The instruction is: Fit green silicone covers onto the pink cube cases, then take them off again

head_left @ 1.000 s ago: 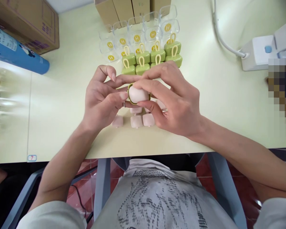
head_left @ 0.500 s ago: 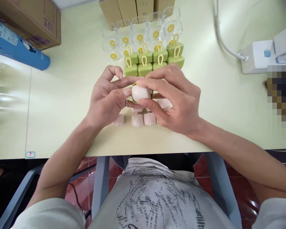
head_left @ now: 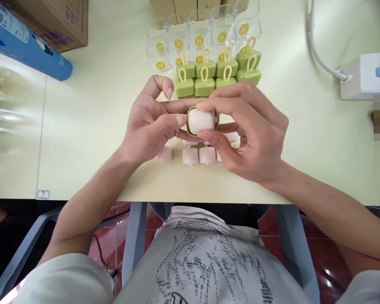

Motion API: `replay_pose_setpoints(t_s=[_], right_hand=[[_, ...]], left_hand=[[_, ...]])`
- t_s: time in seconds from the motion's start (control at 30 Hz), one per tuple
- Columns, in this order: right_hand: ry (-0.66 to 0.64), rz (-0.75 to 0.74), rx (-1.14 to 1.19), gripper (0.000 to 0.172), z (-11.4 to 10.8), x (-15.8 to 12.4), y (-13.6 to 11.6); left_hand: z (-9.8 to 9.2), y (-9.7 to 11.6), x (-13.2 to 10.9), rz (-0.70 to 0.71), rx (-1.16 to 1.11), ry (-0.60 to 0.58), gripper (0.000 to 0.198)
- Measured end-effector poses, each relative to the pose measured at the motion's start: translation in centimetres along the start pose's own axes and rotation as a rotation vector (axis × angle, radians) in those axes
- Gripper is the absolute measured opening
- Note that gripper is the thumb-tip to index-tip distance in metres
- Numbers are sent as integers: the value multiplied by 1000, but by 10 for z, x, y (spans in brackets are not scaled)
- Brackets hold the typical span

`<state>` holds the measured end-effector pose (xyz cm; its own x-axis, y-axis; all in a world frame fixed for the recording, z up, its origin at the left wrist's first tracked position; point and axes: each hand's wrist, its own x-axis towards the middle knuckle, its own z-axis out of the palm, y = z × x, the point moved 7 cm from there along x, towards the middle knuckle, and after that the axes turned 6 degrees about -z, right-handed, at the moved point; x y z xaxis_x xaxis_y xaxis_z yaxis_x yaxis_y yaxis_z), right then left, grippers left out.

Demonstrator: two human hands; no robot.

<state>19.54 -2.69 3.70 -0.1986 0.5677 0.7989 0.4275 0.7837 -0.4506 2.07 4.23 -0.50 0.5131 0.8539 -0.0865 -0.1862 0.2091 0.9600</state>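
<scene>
Both hands meet above the pale table [head_left: 91, 126]. My left hand [head_left: 148, 124] grips a small green case [head_left: 188, 113] from the left, fingers curled round its rim. My right hand [head_left: 243, 131] pinches a pink rounded pad [head_left: 200, 120] between thumb and forefinger, and the pad sits inside the green case. Several loose pink pads [head_left: 190, 155] lie on the table just under my hands. Behind my fingers stand rows of green cases with yellow loops [head_left: 204, 82].
Clear plastic boxes with yellow round labels [head_left: 177, 42] stand behind the green cases. A blue tube [head_left: 28, 50] and a cardboard box [head_left: 60, 21] lie at the far left. A white device with a cable [head_left: 364, 76] sits at the right.
The pink pad now sits squarer and deeper in the green case. Both hands stay together on it, and the view has shifted a little so that everything appears further right.
</scene>
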Motion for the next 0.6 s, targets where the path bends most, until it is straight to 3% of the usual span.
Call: replay_pose_setpoints(t_s=[0.1, 0.3, 0.47, 0.6], right_hand=[[10, 60, 24, 18, -1, 0, 0], [17, 85, -16, 15, 0, -1, -1], [44, 23, 2, 19, 2, -1, 5], [17, -83, -30, 27, 3, 1, 4]], left_hand=[[3, 4, 0, 39, -8, -29, 63], [0, 3, -3, 14, 15, 35, 64], [2, 1, -2, 41, -14, -16, 54], [4, 4, 2, 153, -26, -82, 42]])
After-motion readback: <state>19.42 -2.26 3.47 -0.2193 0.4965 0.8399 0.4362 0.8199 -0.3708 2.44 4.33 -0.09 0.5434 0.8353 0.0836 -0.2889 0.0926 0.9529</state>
